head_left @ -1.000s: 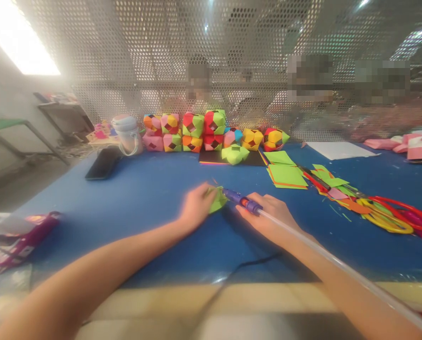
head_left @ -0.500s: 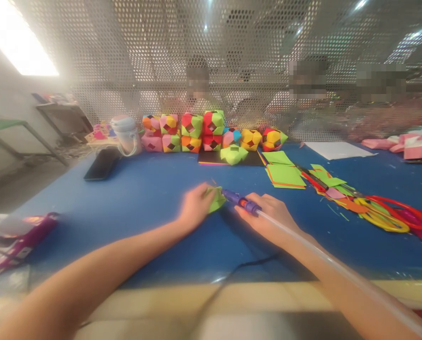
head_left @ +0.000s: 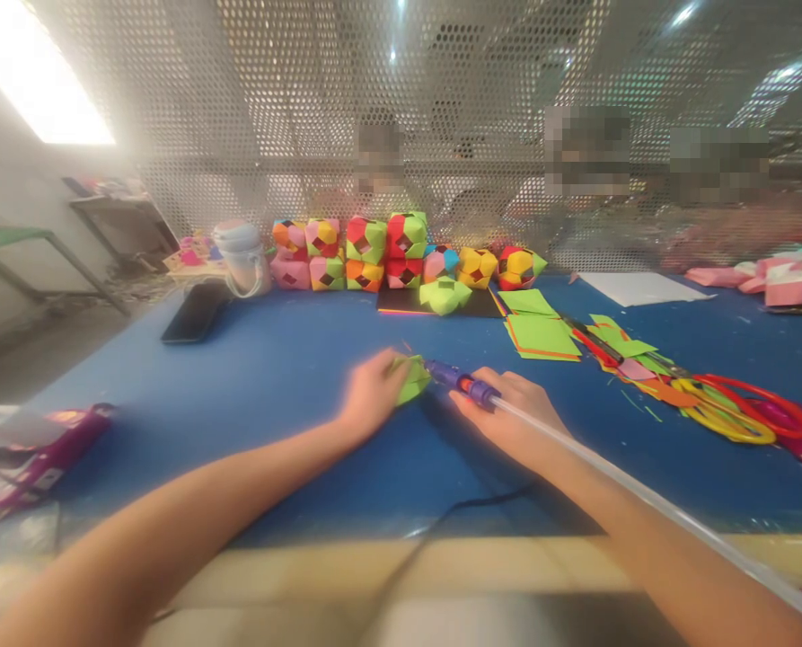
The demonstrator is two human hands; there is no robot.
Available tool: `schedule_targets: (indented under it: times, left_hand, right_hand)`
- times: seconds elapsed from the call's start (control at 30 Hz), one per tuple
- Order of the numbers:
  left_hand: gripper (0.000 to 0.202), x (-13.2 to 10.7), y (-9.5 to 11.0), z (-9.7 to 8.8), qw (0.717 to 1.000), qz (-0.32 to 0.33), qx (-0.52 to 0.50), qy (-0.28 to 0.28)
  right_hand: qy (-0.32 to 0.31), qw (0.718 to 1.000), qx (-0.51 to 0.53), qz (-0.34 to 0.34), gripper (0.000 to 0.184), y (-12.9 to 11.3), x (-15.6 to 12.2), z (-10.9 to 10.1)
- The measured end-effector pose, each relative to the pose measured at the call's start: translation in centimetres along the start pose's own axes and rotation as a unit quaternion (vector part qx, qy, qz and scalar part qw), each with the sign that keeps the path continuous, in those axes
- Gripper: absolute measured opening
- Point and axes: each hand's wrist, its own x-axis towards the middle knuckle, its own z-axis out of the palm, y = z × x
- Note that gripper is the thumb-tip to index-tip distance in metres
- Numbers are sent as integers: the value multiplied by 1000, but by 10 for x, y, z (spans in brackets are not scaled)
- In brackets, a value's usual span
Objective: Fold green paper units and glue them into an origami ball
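Held above the blue table (head_left: 293,377) is a folded green paper piece (head_left: 413,381), with my left hand (head_left: 372,395) closed on its left side. My right hand (head_left: 512,409) grips a purple hot glue gun (head_left: 451,376), whose nozzle points left at the paper's right edge. Whether the nozzle touches the paper I cannot tell. A long clear glue stick (head_left: 616,485) runs back from the gun over my right forearm. The gun's trigger is hidden by my fingers.
Stacked coloured paper shapes (head_left: 365,241) stand at the back, near a white cup (head_left: 240,256) and a black phone (head_left: 197,312). To the right lie green paper squares (head_left: 544,335), paper scraps and scissors (head_left: 730,422). A dark cord (head_left: 441,519) crosses the table's front edge.
The glue gun and my right hand have shifted very slightly to the right. My left hand keeps its hold on the green paper, almost unmoved.
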Motion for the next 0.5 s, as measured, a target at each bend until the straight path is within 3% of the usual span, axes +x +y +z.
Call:
schedule_targets:
  times: [0.5]
  left_hand:
    - [23, 3, -4, 1, 1000, -6, -12, 0]
  right_hand:
    - [3, 1000, 12, 14, 29, 2, 0, 2]
